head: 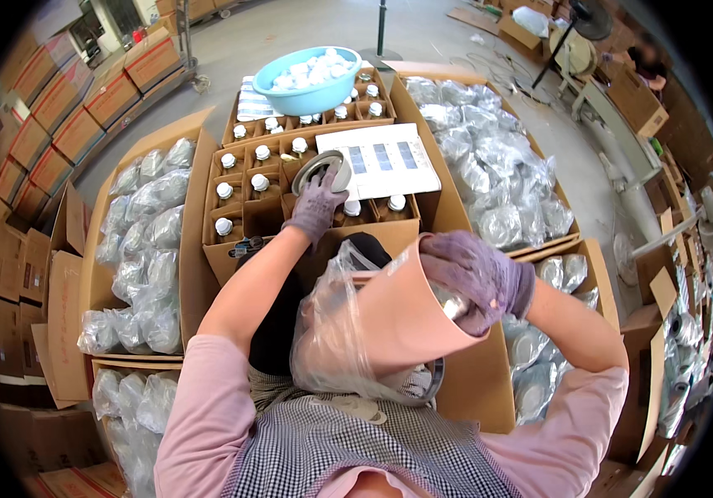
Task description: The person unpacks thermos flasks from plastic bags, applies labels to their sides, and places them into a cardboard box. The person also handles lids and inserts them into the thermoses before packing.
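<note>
My left hand (318,208), in a purple-grey glove, is on a round grey-and-white dish-like part (322,173) above a divided carton of white-capped bottles (260,182). My gloved right hand (477,280) reaches into the mouth of a pink tapered bin (393,311), tilted on its side at my lap. Something shiny shows under its fingers; whether it grips this or the bin's wall cannot be told. A clear plastic bag (331,336) covers the bin's lower end. Printed white sheets (381,162) lie over the carton's right part.
A blue basin (306,93) of white caps stands on the rear bottle carton. Cartons of plastic-wrapped items stand at left (151,230) and right (487,162). Stacked cartons (64,112) are at far left. A pole stand (382,37) is behind; another person (647,62) is at far right.
</note>
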The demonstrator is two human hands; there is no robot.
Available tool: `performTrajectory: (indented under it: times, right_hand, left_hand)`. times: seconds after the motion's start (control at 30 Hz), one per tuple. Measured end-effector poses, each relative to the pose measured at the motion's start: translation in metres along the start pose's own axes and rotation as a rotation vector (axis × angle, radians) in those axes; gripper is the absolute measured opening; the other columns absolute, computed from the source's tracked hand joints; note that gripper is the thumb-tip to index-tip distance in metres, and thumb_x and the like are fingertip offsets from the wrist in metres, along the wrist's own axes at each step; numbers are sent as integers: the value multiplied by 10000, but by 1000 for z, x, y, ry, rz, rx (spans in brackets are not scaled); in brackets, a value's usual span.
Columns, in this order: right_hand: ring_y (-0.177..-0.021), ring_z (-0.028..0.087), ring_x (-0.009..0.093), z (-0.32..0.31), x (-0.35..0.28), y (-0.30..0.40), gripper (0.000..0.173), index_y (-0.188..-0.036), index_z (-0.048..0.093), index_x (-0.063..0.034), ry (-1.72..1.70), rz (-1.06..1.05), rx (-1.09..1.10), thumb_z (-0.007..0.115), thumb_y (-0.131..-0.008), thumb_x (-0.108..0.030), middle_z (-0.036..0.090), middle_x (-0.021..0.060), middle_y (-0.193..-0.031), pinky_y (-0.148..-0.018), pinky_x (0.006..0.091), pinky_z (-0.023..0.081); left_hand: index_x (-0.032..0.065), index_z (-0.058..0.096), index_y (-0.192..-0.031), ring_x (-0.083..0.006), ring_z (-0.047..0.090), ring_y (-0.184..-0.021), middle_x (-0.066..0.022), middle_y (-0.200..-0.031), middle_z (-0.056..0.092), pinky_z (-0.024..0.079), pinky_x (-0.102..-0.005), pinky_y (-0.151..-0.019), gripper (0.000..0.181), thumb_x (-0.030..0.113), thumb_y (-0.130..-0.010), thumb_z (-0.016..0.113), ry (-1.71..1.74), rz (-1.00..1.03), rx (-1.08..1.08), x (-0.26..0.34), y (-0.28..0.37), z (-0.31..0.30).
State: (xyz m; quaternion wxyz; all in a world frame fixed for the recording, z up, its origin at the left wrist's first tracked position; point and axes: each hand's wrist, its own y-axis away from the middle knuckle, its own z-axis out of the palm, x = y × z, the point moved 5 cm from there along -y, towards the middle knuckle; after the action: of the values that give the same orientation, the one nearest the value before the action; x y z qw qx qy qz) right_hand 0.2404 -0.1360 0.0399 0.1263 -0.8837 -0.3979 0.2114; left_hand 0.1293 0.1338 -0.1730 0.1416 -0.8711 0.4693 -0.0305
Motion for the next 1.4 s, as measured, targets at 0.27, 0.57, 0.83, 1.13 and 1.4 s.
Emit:
performTrajectory:
  times: [0.27, 0.57, 0.83, 1.13, 1.4]
  right_hand:
    - [-1045, 597, 390, 4, 2, 9, 768, -1242, 559, 31, 65, -33, 45, 773, -636, -387, 576, 217, -1183, -844, 462, 501]
    - [-943, 580, 284, 20, -20, 18, 737, -1218, 583, -39, 266, -65, -58, 690, -624, -462, 585, 120, -1094, -692, 382, 523]
    - [-897, 654, 373, 25, -19, 32, 685, -1135, 570, -26, 77, 579, 39, 681, -742, -576, 645, 204, -985, -751, 439, 543]
    - [-993, 632, 386, 29, -8, 41, 632, -1237, 527, -6, -57, 782, -36, 630, -825, -474, 627, 234, -1048, -855, 449, 517]
    - [-961, 653, 388, 26, -15, 23, 585, -1199, 562, -36, 29, 711, 34, 610, -860, -510, 659, 227, -1035, -851, 460, 525]
  left_hand:
    - [57, 628, -1264, -270, 568, -1219, -152, -1354, 564, 469, -331, -1001, 502, 215, -807, 760, 1496, -92, -361, 38, 68, -34]
    - [-14, 624, -1231, -138, 643, -1008, -88, -1086, 703, 504, -305, -928, 694, 270, -645, 863, 1433, 25, -508, 85, 132, -126]
    - [-37, 712, -1013, -155, 672, -821, -115, -885, 737, 534, -300, -779, 324, 223, -828, 663, 1217, -338, -245, 97, 134, -118]
    - [-31, 720, -1044, -174, 696, -841, -143, -897, 740, 540, -312, -801, 388, 302, -849, 671, 1202, -357, -248, 94, 134, -132]
    - [-46, 710, -1076, -119, 658, -823, -86, -898, 737, 535, -289, -775, 386, 265, -854, 659, 1308, -333, -396, 87, 136, -127]
